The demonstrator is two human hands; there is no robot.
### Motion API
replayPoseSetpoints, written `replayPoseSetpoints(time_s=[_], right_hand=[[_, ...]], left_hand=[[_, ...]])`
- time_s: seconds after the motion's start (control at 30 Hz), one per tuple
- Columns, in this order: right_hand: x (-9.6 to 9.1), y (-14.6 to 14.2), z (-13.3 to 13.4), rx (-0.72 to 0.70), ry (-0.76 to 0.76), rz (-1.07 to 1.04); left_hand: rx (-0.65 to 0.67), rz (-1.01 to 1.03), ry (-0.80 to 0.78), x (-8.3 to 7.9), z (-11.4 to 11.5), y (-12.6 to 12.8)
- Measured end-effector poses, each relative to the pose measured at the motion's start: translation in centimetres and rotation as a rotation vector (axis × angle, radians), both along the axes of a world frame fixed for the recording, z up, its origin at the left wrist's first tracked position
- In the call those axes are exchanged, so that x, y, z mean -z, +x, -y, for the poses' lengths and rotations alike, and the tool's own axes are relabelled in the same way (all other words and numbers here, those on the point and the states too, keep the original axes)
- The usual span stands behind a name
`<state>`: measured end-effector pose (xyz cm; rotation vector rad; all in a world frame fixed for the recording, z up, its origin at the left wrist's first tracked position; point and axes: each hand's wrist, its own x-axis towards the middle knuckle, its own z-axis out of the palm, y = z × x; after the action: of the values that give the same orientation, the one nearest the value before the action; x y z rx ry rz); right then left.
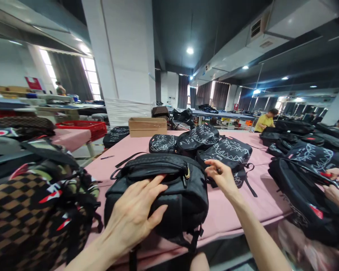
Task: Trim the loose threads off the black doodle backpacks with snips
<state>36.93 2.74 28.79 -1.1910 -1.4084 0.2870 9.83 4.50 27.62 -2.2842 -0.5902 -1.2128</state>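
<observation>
A black backpack (183,195) lies on the pink table (231,214) right in front of me. My left hand (137,212) rests flat on its top, fingers stretched out and spread. My right hand (222,175) hovers just right of the backpack, fingers pinched on a small dark thing I cannot make out, close to the gold zipper pull (187,173).
Several black bags with white printed patterns (214,145) lie further back, with a cardboard box (147,126) behind them. Checkered brown bags (22,210) pile at my left. Another person's hands (337,188) work on a black backpack (299,192) at right. A white pillar (124,60) stands behind.
</observation>
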Motion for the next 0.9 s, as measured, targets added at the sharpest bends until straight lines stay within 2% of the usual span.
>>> replayPoseSetpoints(time_s=[0.07,0.17,0.27,0.43,0.63,0.9], right_hand=[[1.3,-0.4,0.0,-0.023,-0.049,0.064],[2.2,-1.2,0.9,0.040,-0.030,0.129],[1.9,-1.7,2.0,0.081,0.011,0.163],[1.2,-1.9,2.6,0.064,0.119,0.207],[1.2,-1.7,2.3,0.008,0.029,0.139],[1.5,-1.7,2.5,0.007,0.035,0.137]], left_hand=[[0.018,-0.016,-0.019,0.0,-0.3,-0.7],[0.031,-0.031,-0.026,0.0,-0.2,-1.1],[0.035,-0.032,-0.023,0.1,0.0,-1.0],[0.019,-0.033,-0.056,0.7,-0.1,-0.6],[-0.001,-0.029,-0.022,1.2,-0.3,-0.6],[0.003,-0.037,-0.025,1.3,-0.6,-0.7]])
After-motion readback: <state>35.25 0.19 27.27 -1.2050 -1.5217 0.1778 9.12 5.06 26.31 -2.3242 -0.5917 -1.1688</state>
